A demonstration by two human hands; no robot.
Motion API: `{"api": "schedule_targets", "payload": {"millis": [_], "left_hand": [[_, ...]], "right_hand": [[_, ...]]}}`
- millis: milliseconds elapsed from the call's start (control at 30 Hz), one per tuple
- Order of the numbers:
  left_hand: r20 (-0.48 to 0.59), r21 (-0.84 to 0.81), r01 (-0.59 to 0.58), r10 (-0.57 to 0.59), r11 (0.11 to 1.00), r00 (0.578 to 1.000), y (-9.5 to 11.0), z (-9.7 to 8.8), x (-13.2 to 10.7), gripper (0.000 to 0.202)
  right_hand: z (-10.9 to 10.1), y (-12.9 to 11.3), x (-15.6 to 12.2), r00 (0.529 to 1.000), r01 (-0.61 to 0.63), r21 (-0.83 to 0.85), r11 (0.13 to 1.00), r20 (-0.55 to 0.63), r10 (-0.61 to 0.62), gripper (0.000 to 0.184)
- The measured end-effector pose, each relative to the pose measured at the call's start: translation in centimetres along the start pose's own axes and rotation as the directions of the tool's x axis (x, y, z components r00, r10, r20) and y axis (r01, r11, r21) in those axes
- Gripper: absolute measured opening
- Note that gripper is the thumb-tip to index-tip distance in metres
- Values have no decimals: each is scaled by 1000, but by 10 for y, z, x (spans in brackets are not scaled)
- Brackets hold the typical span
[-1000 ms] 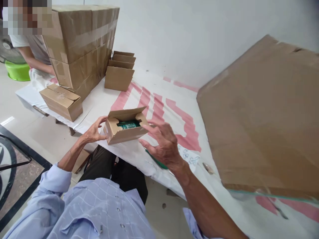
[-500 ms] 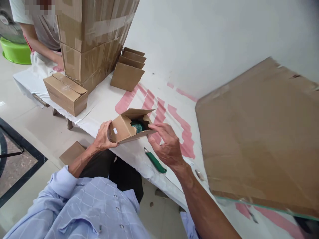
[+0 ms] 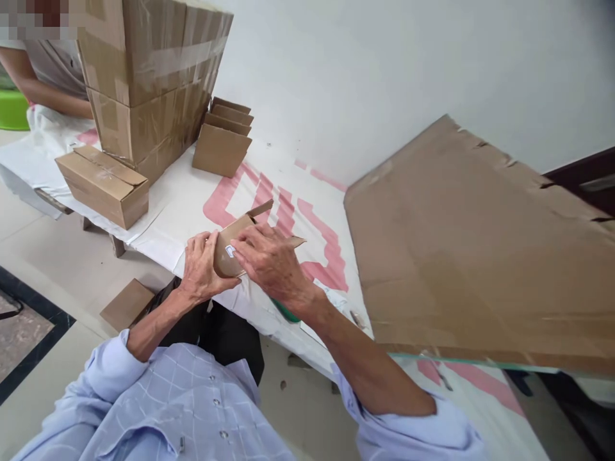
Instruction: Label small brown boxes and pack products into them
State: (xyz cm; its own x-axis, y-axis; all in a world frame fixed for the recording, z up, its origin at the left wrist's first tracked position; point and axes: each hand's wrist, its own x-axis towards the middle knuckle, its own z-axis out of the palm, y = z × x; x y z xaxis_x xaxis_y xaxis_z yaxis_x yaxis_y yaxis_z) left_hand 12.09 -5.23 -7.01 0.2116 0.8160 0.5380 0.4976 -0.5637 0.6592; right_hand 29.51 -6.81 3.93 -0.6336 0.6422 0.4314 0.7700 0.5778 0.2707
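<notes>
I have the small carton (image 3: 230, 246) grasped in my left hand (image 3: 202, 269) at the table's (image 3: 192, 205) near edge, long axis running away rightward, right hand (image 3: 266, 259) pressing flat on its top

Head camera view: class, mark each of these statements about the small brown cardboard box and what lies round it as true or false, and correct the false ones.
1. Both hands are on the small brown cardboard box. True: the left hand grips its near end and the right hand lies over its top.
2. The small box rests on a bare wooden table. False: it is at the edge of a white sheet with pink markings.
3. The tall stack of taped brown cartons stands to the right of the hands. False: it stands to the left, further back.
4. A large flat sheet of brown cardboard lies to the right. True.
5. A closed oblong cardboard box sits beside the stack. True.
</notes>
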Motion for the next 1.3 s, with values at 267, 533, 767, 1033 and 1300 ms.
{"api": "schedule_targets", "payload": {"millis": [267, 533, 767, 1033, 1300], "left_hand": [[4, 33, 11, -11, 999, 1000, 13, 9, 11, 119], [4, 33, -1, 1, 999, 1000, 13, 9, 11, 118], [8, 21, -7, 7, 1000, 1000, 13, 9, 12, 119], [17, 26, 5, -6, 1000, 1000, 15, 8, 13, 118], [52, 30, 21, -23, 999, 998, 16, 3, 16, 117]], "right_hand": [[6, 12, 8, 990, 97, -108, 989, 110, -85, 27], [10, 17, 9, 985, 127, -70, 989, 129, -117, 33], [9, 18, 14, 971, 171, -84, 982, 183, -154, 33], [7, 21, 15, 966, 212, -108, 971, 175, -191, 31], [11, 23, 18, 971, 179, 24, 984, 154, -180, 31]]}}
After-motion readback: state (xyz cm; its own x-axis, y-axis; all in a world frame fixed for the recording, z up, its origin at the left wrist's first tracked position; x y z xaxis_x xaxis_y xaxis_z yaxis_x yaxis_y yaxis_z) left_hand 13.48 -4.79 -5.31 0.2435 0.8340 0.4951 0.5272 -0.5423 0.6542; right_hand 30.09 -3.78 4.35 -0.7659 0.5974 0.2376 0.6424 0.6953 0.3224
